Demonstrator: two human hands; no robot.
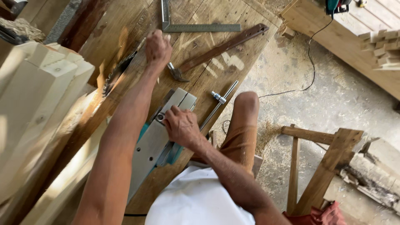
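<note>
My left hand (157, 48) reaches out across the wooden workbench (125, 25), its fingers closed at the upper end of a toothed circular saw blade (118, 73) that lies on the bench. A hammer (177, 74) lies just right of that wrist. My right hand (182, 126) rests on the grey metal base plate of a teal power saw (150, 150) lying on the bench's near edge. Its fingertips pinch a small round metal fitting (160, 118) on the plate.
A steel square (196, 27), a dark wooden strip (227, 43) and a metal guide rod (220, 99) lie on the bench. Pale timber blocks (33, 91) stand at the left. A wooden trestle (325, 166) and a black cable (309, 62) are on the dusty floor.
</note>
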